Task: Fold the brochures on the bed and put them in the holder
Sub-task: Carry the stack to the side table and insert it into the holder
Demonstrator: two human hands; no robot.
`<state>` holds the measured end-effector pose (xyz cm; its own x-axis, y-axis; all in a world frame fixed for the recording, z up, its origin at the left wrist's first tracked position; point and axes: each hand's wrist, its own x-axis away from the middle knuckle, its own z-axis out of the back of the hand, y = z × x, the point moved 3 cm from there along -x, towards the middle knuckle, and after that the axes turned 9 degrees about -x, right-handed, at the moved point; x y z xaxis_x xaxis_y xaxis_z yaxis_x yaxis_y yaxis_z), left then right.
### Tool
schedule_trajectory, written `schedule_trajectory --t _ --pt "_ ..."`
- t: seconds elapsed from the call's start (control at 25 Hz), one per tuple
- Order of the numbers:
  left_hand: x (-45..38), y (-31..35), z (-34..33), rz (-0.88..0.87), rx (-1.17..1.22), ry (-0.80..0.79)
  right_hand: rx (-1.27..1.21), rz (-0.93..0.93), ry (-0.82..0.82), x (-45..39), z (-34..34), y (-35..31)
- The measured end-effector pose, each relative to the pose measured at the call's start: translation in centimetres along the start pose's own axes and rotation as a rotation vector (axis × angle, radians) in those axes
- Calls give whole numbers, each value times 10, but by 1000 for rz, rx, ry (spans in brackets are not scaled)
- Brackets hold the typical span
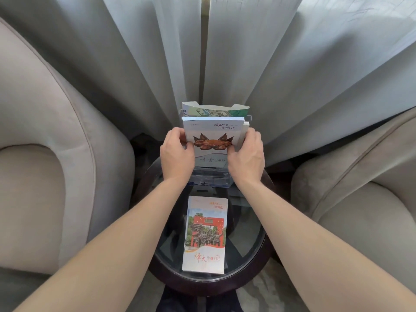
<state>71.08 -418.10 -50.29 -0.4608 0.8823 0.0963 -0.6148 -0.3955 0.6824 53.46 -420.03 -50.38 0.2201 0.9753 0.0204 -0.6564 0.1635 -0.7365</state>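
Observation:
A clear plastic holder (210, 179) stands at the far side of a round glass table (247, 233). A folded white brochure with a brown winged figure (212, 134) stands upright in the holder's front slot. My left hand (176, 152) pinches its left edge and my right hand (246, 154) grips its right edge, thumbs on the front. Behind it, a green map brochure (216, 110) curls out of the rear slot. A folded brochure with a red gate picture (206, 234) lies flat on the glass, near me.
Two beige armchairs flank the table, one at the left (45, 154) and one at the right (360, 188). Grey curtains (270, 64) hang right behind the holder. The table has a dark wooden rim (202, 287).

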Motion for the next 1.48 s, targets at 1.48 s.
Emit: schedule_trajectory --t 1.48 --pt "146 -119 -52 435 -308 -603 244 -453 -617 149 -31 124"
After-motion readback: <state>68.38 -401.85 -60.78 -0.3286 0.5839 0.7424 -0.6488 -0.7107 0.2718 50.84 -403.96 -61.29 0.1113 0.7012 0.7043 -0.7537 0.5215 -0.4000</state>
